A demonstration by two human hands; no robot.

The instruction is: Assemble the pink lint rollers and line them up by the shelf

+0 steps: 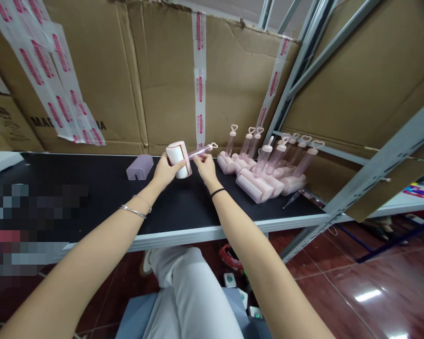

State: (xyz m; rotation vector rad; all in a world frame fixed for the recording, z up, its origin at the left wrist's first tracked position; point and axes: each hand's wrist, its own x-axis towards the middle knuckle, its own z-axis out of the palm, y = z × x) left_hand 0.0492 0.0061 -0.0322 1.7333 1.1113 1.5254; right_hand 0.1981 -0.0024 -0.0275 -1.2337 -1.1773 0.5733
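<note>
Above the black tabletop, my left hand [167, 170] is wrapped round the white roll of what looks like a lint roller [177, 157] with pink edges. My right hand [205, 168] pinches the same roller's clear pink handle [200, 151], which ends in a small heart-shaped loop. The roller is tilted, its handle pointing to the right. Left of my hands lies a pale purple plastic cover [140, 167], apart from them. To the right stand several similar rollers [265, 174] in a cluster, their handles upward and pink covers round their heads.
A metal-edged black table [183, 214] backs onto a tall cardboard panel [166, 80]. Metal shelf posts [342, 202] rise at the right. A small slim tool [291, 199] lies by the roller cluster. Something pixelated covers the left end.
</note>
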